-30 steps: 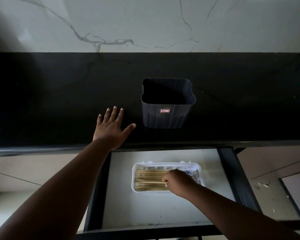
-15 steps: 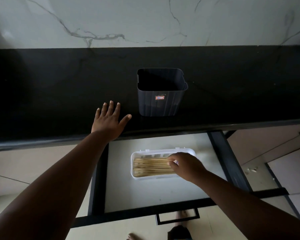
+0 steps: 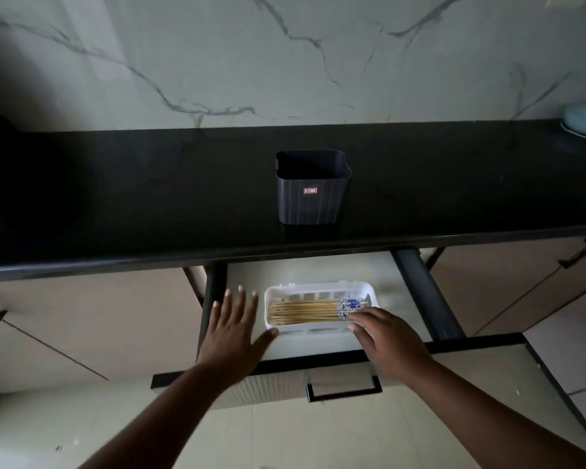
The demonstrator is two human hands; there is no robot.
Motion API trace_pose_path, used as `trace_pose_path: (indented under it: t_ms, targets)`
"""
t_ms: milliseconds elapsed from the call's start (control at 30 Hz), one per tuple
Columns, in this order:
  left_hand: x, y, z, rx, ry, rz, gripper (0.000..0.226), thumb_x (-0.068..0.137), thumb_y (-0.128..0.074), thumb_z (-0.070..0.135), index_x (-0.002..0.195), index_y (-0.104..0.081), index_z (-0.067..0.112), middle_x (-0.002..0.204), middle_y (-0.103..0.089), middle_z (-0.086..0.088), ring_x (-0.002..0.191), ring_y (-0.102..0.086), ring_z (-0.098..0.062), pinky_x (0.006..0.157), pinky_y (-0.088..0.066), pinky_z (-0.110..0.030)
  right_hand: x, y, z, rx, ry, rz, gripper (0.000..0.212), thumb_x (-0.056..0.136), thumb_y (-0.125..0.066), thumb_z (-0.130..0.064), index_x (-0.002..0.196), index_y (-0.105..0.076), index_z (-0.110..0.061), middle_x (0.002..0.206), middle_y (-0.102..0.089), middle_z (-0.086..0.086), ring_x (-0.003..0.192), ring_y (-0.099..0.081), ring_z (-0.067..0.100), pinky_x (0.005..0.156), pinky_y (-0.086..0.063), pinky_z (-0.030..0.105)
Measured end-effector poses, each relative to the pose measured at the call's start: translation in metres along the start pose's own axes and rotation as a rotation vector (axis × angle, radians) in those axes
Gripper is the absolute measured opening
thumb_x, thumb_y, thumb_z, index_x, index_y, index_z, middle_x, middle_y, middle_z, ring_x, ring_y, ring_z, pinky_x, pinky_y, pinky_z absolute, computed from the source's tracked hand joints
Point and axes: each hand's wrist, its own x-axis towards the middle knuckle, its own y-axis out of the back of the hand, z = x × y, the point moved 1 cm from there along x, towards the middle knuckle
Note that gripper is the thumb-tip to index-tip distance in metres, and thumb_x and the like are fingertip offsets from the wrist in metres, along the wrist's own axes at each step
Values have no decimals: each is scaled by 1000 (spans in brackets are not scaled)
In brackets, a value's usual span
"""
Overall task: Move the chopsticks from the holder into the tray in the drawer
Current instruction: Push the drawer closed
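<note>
Chopsticks (image 3: 305, 312) lie flat in the white tray (image 3: 372, 294), side by side, their patterned blue-and-white ends at the right and their plain wooden tips at the left. The tray sits on the pale floor of the open drawer (image 3: 416, 299), about midway across it. On the dark counter (image 3: 115, 204) farther back, the dark holder (image 3: 312, 194) stands upright, and nothing shows above its rim, so the transfer looks done and the hands seem to be only squaring things up.

Both hands bracket the tray, probably to steady it or settle the bundle. Left hand (image 3: 232, 328) is spread flat just left of the tray, fingers wide and extended, thumb (image 3: 268, 336) reaching to the tray's near left corner and apparently touching it; it grips nothing. Right hand (image 3: 386, 336) lies palm down over the tray's near right corner, fingers loosely extended and a little apart, fingertips (image 3: 356, 316) at the patterned ends. Whether they press on the chopsticks or only hover, I cannot tell. It holds nothing that shows.
</note>
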Motion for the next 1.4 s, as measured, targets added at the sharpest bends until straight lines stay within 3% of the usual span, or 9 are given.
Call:
trace_pose_path:
  t_ms: [100, 200, 267, 400, 467, 600, 900, 1300, 1400]
  targets:
    - [-53, -25, 18, 80, -41, 40, 85, 80, 5, 79, 146, 21, 29, 154, 31, -3, 138, 38, -20, 111, 28, -36, -27, 0, -6, -15, 51, 79, 26, 84, -73, -22, 108, -72, -12, 112, -69, 6, 98, -69, 27, 78, -57, 35]
    - [-96, -39, 38, 115, -78, 115, 80, 91, -23, 67, 152, -12, 16, 160, -4, -9, 147, 1, -34, 115, 10, -41, -61, 1, -5, -74, 67, 62, 35, 90, -60, -35, 117, -67, -13, 121, -65, 8, 107, -65, 29, 88, -54, 37]
    - [-112, -46, 45, 141, -74, 145, 80, 91, -30, 62, 151, -17, 12, 159, -11, -10, 147, -6, -35, 115, 5, -41, -82, -2, -2, -159, 58, -33, 49, 93, -52, -40, 133, -58, -11, 137, -57, 13, 124, -55, 35, 104, -44, 45]
    - [-121, -52, 45, 196, -57, 157, 82, 88, -21, 64, 151, 4, 17, 159, 10, -7, 146, 13, -32, 115, 15, -39, -107, -3, 12, -254, -14, -173, 70, 99, -38, -42, 155, -3, -19, 161, 5, 1, 150, -1, 28, 120, -4, 38]
    - [-122, -51, 42, 199, -62, 145, 81, 89, -27, 61, 152, -1, 17, 160, 5, -7, 147, 8, -32, 115, 13, -40, -110, 0, 14, -301, -24, -218, 72, 99, -35, -36, 153, 10, -20, 161, 16, 0, 150, 8, 25, 120, 3, 36]
    - [-119, -54, 32, 218, -75, 94, 88, 92, -41, 55, 147, 20, 23, 157, 25, -2, 141, 31, -22, 115, 20, -40, -106, 1, 9, -286, -44, -275, 77, 98, -39, -29, 153, 14, -17, 163, 14, 4, 150, 9, 27, 121, 3, 36]
    - [-90, -45, 25, 177, -60, 38, 106, 87, -54, 50, 140, 34, 27, 151, 36, 3, 136, 40, -18, 113, 19, -40, -83, -10, 17, -336, -56, -266, 86, 94, -43, -29, 150, 20, -16, 161, 20, 5, 149, 14, 30, 119, 8, 37]
    - [11, -14, 6, 243, -26, -69, 109, 84, -54, 59, 136, 37, 27, 149, 39, 1, 137, 37, -23, 106, 27, -51, 19, -8, 32, -435, -96, -326, 97, 93, -50, -42, 148, 25, -16, 160, 22, 6, 148, 16, 28, 119, 9, 41]
    - [33, -5, 5, 413, -75, 31, 109, 83, -52, 64, 146, 25, 22, 152, 34, -8, 138, 33, -32, 103, 32, -55, 42, -7, 34, -482, -94, -290, 96, 93, -48, -50, 146, 25, -16, 158, 25, 5, 147, 18, 29, 116, 19, 41]
